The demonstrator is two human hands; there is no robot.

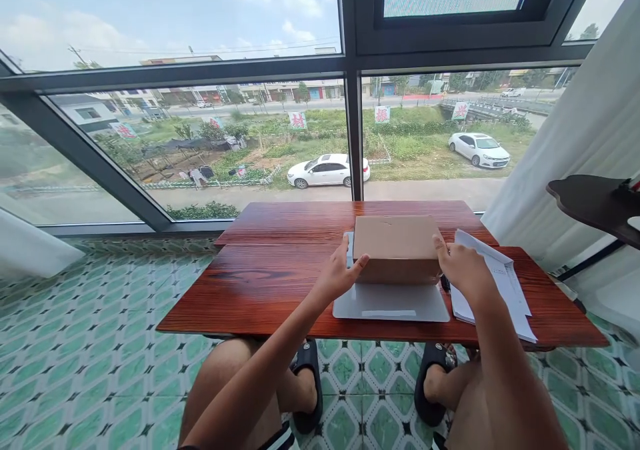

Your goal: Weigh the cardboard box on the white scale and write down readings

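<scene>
A brown cardboard box (397, 242) stands over a closed silver laptop (393, 307) at the front of the table, with its flat top facing up. I cannot tell whether the box rests on the laptop or is held slightly above it. My left hand (341, 275) is at the box's left side, thumb along the near left edge. On the opposite side, my right hand (463, 268) grips the right end, its thumb at the upper corner. The box hides the far part of the laptop and some of the fingers.
The reddish wooden table (270, 283) ends close to my knees. White papers (493, 287) lie right of the laptop, beside my right forearm, with a small dark object near their left edge. Windows rise behind the table. A dark shelf (595, 200) juts in at the right.
</scene>
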